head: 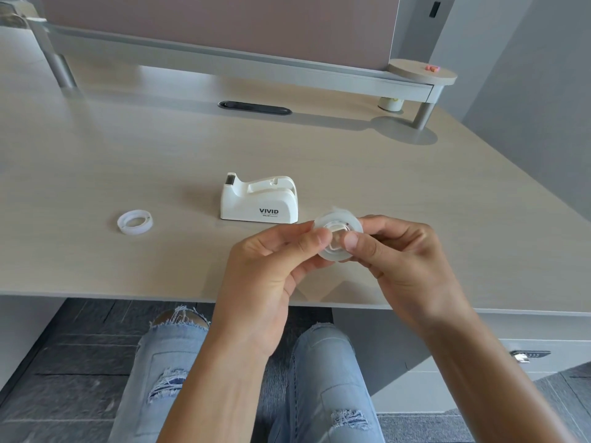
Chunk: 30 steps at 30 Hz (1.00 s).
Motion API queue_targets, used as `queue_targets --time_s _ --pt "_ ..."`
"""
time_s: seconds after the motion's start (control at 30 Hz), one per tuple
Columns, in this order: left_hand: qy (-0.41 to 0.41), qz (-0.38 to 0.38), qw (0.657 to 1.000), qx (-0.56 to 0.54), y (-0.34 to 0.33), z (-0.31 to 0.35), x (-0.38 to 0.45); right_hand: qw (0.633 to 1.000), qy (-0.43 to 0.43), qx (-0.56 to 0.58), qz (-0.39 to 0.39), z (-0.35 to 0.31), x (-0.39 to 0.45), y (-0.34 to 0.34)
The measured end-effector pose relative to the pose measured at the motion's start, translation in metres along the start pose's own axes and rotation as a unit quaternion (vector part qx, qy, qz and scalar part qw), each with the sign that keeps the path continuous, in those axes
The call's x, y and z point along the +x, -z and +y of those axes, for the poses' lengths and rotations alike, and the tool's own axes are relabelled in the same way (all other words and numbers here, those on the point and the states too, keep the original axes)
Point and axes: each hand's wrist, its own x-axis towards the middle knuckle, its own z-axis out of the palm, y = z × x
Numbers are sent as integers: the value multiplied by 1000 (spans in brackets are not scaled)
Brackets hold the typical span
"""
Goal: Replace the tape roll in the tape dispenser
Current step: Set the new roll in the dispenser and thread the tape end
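On the desk (96, 161), just beyond my hands, I am seeing the white tape dispenser (259, 199) standing upright, its lettered side facing me and its cutter end toward the left; its roll cradle is showing nothing inside from this angle. I am holding the tape roll (338, 235) above the desk's near edge, in front of and slightly right of the dispenser, apart from it. My left hand (271, 266) is reaching in from below, thumb and forefinger pinched against the roll's left rim. My right hand (403, 260) is curling round the right side, thumb pressing on the roll's face, remaining fingers wrapping behind. Both sets of fingers are closed on the roll. It is appearing clear and glossy, with a white hub piece sitting in its centre. A second, whitish ring (135, 221) is lying flat on the desk, well left of the dispenser.
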Motion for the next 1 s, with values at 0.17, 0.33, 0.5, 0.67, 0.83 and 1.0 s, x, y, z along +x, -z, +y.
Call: queue_targets --time_s 0.17,0.33,0.5,0.67,0.83,1.0 --pt "19 -9 1000 -14 10 7 4 1000 5 -3 -13 3 8 -7" --pt "36 -7 999 -21 21 13 10 999 5 -4 -34 5 18 -14" --pt "56 10 998 -36 31 17 20 999 1 -1 -43 12 31 -22" --pt "35 42 998 -19 36 22 31 999 -21 -19 -43 16 47 -29" --pt "-56 131 986 89 34 21 42 997 -8 -80 -8 15 67 -36" --pt "-166 175 921 306 42 21 46 975 61 -206 64 7 99 -30"
